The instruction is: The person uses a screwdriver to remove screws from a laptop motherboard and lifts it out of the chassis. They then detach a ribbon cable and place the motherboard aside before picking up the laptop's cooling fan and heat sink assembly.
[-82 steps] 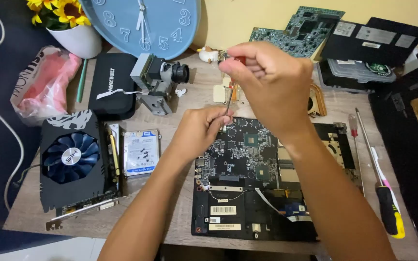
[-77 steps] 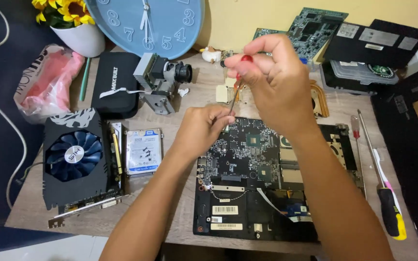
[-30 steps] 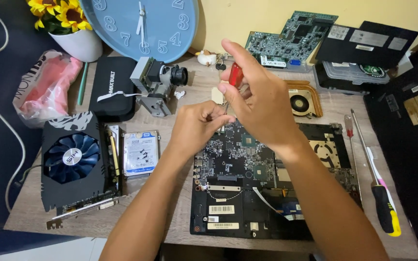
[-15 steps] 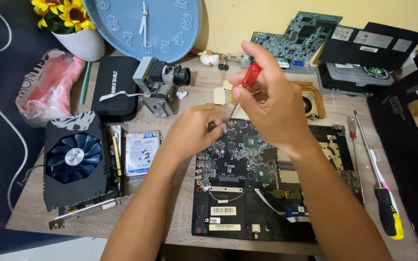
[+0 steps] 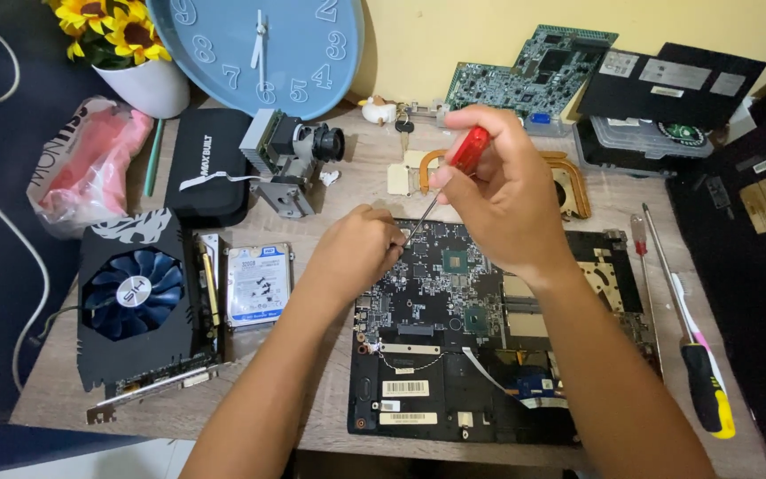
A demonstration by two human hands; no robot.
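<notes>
**Screwdriver tilted down onto the laptop board**

Since half a second ago my right hand (image 5: 498, 195) has stayed high over the board's top edge, and the red-handled screwdriver (image 5: 454, 173) has leaned a little further over, its handle now pointing toward one o'clock. A second ago that handle stood nearly upright in the fist; now the shaft slopes down toward seven o'clock and its tip meets the board next to my left fingertips.

My right hand is clenched around the red handle, thumb and fingers wrapped on it. My left hand (image 5: 356, 253) is curled, its fingertips pinched together at the screwdriver tip on the upper left corner of the laptop motherboard (image 5: 454, 284); I cannot tell whether they hold anything between them.

The motherboard lies in its black open laptop base (image 5: 454, 399) at the desk's (image 5: 312, 417) near centre. At twelve o'clock from it, partly behind my right hand, sits the copper heat pipe with fan (image 5: 569, 177). At nine o'clock lies a hard drive (image 5: 259, 284), and beyond that a black graphics card (image 5: 139, 297) with a blue fan. At eleven o'clock a small grey camera (image 5: 294, 160) stands beside a black pouch (image 5: 206, 168). At three o'clock a long yellow-and-black screwdriver (image 5: 689, 328) lies on the desk. A pale blue clock (image 5: 259, 49) leans on the wall at twelve.
</notes>
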